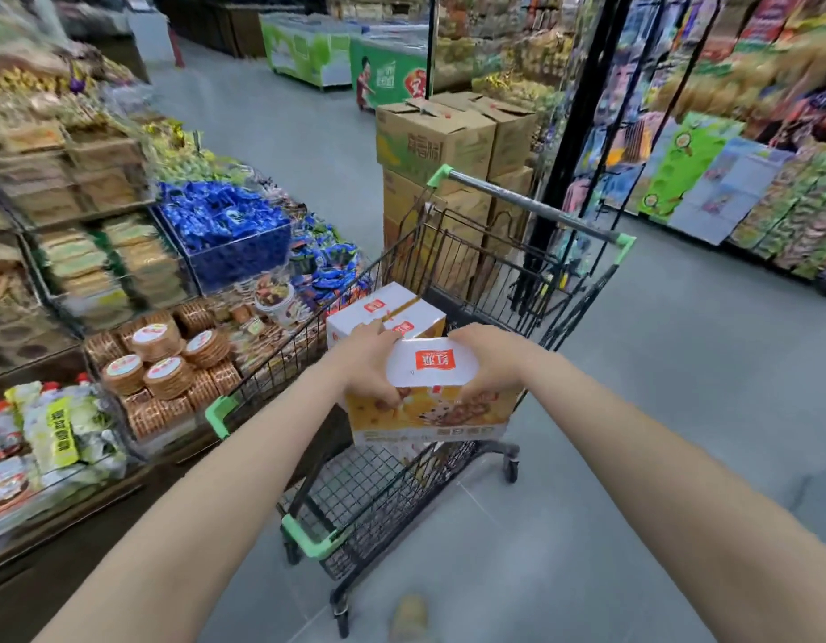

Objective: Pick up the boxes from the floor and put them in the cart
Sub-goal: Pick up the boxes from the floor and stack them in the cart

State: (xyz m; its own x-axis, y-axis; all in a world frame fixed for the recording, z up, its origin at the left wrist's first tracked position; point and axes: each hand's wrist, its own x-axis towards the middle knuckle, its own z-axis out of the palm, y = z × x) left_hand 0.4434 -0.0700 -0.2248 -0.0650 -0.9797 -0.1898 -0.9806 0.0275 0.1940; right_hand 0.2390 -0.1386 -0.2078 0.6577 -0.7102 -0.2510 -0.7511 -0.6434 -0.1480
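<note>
A white and orange box (pixel 432 396) with a red logo hangs over the black wire cart (pixel 503 271), held between both hands. My left hand (pixel 371 364) grips its left side and my right hand (pixel 490 359) grips its right side, fingers curled round the edges. A second box of the same kind (pixel 387 313) lies inside the cart, just beyond the held one. The cart has green corner guards and a grey handle bar (pixel 531 206) at its far end.
Snack shelves (pixel 123 280) with biscuits and blue sweets run along the left, touching the cart's side. Stacked brown cartons (pixel 439 146) stand behind the cart beside a black pole (pixel 573 127). Hanging goods fill the right shelf (pixel 749 187). Grey floor lies to the right.
</note>
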